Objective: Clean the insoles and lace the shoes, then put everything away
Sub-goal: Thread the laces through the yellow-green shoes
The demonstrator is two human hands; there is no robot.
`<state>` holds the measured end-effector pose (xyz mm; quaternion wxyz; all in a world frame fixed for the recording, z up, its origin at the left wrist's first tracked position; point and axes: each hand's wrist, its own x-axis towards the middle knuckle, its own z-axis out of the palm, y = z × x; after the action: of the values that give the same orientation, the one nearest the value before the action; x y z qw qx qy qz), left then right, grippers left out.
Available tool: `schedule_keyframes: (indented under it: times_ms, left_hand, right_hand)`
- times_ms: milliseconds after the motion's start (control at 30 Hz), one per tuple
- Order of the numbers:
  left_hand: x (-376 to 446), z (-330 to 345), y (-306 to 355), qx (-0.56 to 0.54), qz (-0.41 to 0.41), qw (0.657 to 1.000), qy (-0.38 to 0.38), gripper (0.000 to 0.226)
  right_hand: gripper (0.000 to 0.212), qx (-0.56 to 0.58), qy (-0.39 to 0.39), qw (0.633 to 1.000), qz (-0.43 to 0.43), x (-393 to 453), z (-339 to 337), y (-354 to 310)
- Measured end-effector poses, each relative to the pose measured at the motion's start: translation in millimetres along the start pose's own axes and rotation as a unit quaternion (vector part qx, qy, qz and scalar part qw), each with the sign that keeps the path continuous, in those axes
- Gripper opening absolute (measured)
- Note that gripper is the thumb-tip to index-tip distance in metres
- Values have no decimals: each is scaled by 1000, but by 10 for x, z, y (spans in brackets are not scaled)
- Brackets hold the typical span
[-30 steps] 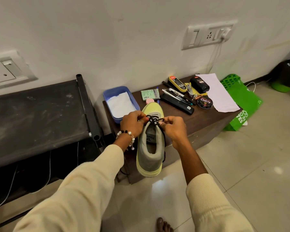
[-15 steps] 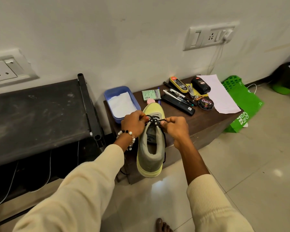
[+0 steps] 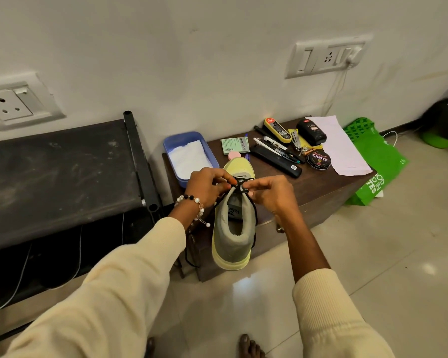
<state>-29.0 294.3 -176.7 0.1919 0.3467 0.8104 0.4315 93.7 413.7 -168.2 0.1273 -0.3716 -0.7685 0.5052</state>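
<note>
Both hands meet at the centre of the frame over a yellow-soled grey sneaker (image 3: 232,223). The left hand (image 3: 207,186), with a beaded bracelet (image 3: 195,202) at its wrist, pinches the black shoelace (image 3: 239,182) with curled fingers at the shoe's throat. The right hand (image 3: 270,193) pinches the same lace from the other side, fingertips nearly touching the left hand's. Loose lace ends hang down both sides of the shoe.

The sneaker's toe rests on the near edge of a low brown table (image 3: 329,187), heel toward the camera and overhanging the floor. Just beyond the left hand sits a blue tub (image 3: 208,148) holding a white cloth (image 3: 188,158). Right of centre on the table lie a round Cherry polish tin (image 3: 318,160), a black polish bottle (image 3: 311,131), a yellow shoe-shine sponge (image 3: 277,130), pens (image 3: 274,148) and a white paper sheet (image 3: 344,146). A green bag (image 3: 380,164) leans against the table's right end. A dark bench (image 3: 60,174) fills the left of the frame.
</note>
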Motion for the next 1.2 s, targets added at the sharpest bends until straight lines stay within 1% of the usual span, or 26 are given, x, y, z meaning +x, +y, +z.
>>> schedule_keyframes:
  times_ms: [67,133,200,233,300,367,467,567,633,700,733,800,867,933,1000,1067,1133,1200]
  left_hand:
    - [1,7,-3,16,7,1000,8,11]
    - [5,22,-12,43,15,999,16,8]
    - [8,33,2,76,15,997,12,9]
    - [12,37,15,93,12,996,7,11]
    - [16,32,32,116,5,993,-6,14]
    - [12,20,37,121,0,992,-23,15]
    - [3,-7,8,89,1,996,-33,13]
    - [-2,-29,-23,73,16,996,-43,15]
    - [-5,-19,-25,71,14,997,-28,15]
    - [-6,12,-12,75,3,997,-7,16]
    - [-1,27,-15,81,-4,997,4,16]
    - [16,48,-24,84,-17,996,15,17]
    - [32,51,-29,69,-27,997,13,19]
    - [29,36,-25,51,-25,998,11,17]
    - [21,15,-32,34,-13,999,-2,14]
    - [16,3,-71,28,-2,999,-18,12]
    - [-3,12,-91,5,-17,1000,-1,12]
    - [-10,37,-75,-9,-31,999,34,13]
  right_hand:
    - [22,-34,-9,999,-20,8,6,21]
    - [15,-50,-3,998,-29,18,25,35]
    - [9,-57,11,998,-26,37,48,55]
    - [9,-57,15,998,-16,53,54,70]
    - [14,-31,13,999,12,82,50,93]
    - [14,20,9,999,39,98,34,108]
    - [14,54,-5,998,40,89,-1,120]
    - [17,16,-33,999,9,59,8,117]
    - [16,-12,-8,1000,2,50,22,111]
    - [10,-24,20,999,7,43,27,95]
    - [6,-19,28,999,16,42,27,89]
    - [8,19,37,998,45,51,20,80]
    - [13,68,36,994,78,58,9,58]
    - [14,90,29,992,88,62,-5,47]
    - [10,99,12,992,78,68,-15,64]
    - [6,80,-10,995,53,58,-12,86]
    - [4,61,-4,997,42,42,18,96]
    - [5,53,21,997,54,45,45,104]
